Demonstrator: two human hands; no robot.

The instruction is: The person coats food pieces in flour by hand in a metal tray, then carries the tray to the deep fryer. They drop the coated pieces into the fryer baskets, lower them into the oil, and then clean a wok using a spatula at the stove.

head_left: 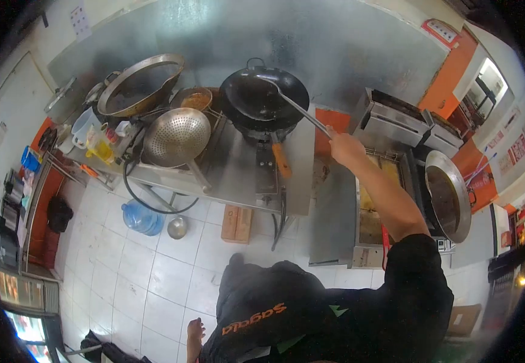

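Observation:
My right hand (347, 148) is closed around the end of a long metal ladle (304, 112). The ladle's head reaches into a black wok (250, 100), where its outline is hard to make out against the dark, shiny inside. The wok sits on a burner, with its wooden handle (281, 160) pointing toward me. Low beside my body, away from the counter, hangs my left hand (195, 330). Its fingers are curled in and no object shows in them.
Left of the wok, a perforated strainer (178, 138) lies with its handle over the counter edge. Behind it stand a large tilted pan (141, 88) and oil bottles. A fryer (368, 224) and a wide pan (448, 196) are at right. A water jug (142, 218) and box (236, 224) sit on the floor.

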